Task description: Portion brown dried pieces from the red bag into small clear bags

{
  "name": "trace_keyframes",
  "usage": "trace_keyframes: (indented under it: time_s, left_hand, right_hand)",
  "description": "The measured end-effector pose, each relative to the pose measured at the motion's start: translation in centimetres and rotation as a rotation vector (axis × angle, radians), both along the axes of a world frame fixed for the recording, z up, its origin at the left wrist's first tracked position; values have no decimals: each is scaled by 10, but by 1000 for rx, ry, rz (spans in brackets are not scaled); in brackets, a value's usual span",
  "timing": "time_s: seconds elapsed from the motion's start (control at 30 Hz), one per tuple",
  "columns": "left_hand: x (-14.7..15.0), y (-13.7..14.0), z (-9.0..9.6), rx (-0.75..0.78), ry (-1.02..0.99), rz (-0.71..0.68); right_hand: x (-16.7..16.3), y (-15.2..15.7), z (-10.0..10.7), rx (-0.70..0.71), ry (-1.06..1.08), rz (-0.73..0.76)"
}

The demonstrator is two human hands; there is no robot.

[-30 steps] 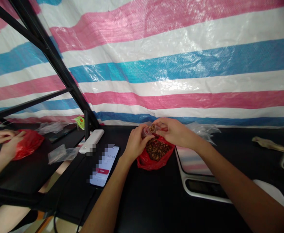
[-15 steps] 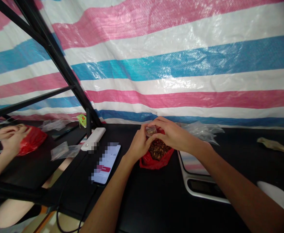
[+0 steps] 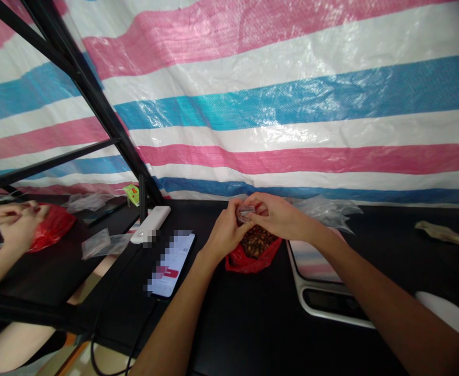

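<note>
Honestly, slipping looks like our likeliest trouble. The small clear packet (image 3: 247, 212) is thin film, so if one hand pulls harder than the other, we could lose an edge and anything inside might tip out. Much of that would probably land among the brown pieces (image 3: 257, 241) in the red bag (image 3: 245, 265), at six o'clock from the packet, though some could scatter onto the black table (image 3: 237, 324). The red bag's soft rim might also fold inward if our wrists press it. Our right forearm passes over the scale (image 3: 331, 308), at four o'clock, and dropping that arm could jolt it.

As for the grip, both hands pinch the packet between thumbs and fingers, our left hand (image 3: 225, 225) from eight o'clock and our right hand (image 3: 277, 215) from three. The packet sits between our fingertips, above the far part of the red bag's mouth, with the thumbs close together on its near side. Our fingers hide its edges, so we cannot tell how full it is or whether it is sealed.
</note>
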State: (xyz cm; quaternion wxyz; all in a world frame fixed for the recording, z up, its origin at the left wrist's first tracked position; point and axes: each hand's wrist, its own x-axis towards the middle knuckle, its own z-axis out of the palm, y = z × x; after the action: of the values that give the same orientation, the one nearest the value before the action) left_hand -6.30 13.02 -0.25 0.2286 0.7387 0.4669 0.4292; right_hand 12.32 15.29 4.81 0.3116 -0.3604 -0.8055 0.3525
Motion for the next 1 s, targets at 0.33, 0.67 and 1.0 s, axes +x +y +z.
trace_keyframes:
  time_s: [0.33,0.67,1.0]
  left_hand:
    - [4,2,4,26,-120,4]
    - [10,2,7,-114,-348,-90]
    - [5,6,-2,-145,-325,-38]
  right_hand:
    - [0,-6,17,303,-83,-130]
    - [-4,-8,17,328,-16,-87]
    - [2,1,7,325,-41,-68]
